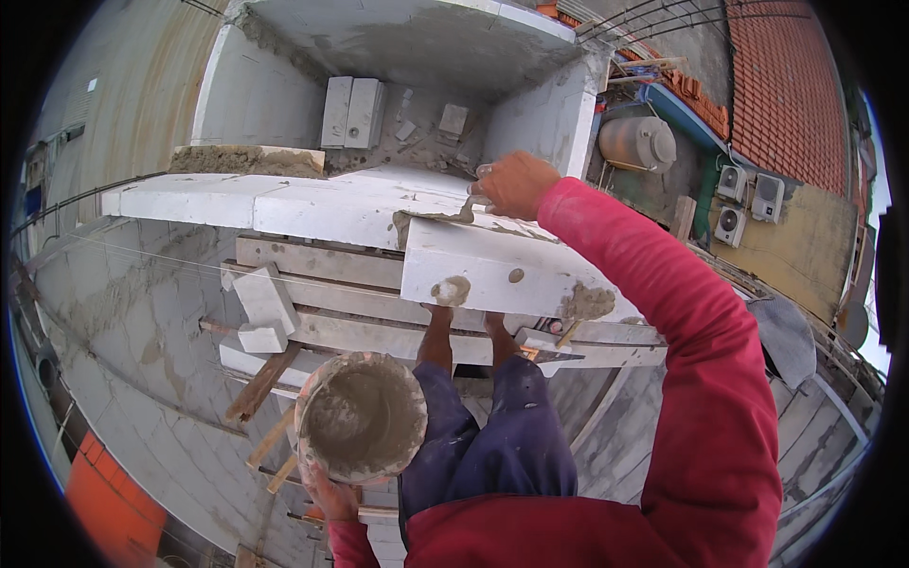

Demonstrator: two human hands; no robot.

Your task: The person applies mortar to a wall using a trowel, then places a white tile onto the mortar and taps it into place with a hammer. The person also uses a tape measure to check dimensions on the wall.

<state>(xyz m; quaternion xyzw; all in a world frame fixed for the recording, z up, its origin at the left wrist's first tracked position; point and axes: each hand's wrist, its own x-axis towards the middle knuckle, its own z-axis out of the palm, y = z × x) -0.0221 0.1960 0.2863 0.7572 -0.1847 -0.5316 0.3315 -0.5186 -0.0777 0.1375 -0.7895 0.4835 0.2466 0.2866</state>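
Note:
My left hand (331, 494) grips the near side of a round, mortar-crusted bucket (301, 426), which holds wet grey mortar (365, 417). Over the top of a white block wall (322, 206), my right hand (516, 185) is closed with its fingers pointing down. Those fingers hold a thin, mortar-covered tool (468, 208); its exact kind is hard to make out. Just below it, grey mortar lies along the upper edge and left end of a white block (511, 268), which has mortar smears on its near face.
My bare feet stand on wooden planks (322, 260) beside the wall. Loose white blocks (265, 298) rest on the planks at left. Beyond the wall is a walled recess with two upright blocks (352, 114) and rubble. A string (189, 265) stretches along the left. Far right are a water tank (636, 144) and air-conditioner units (767, 197).

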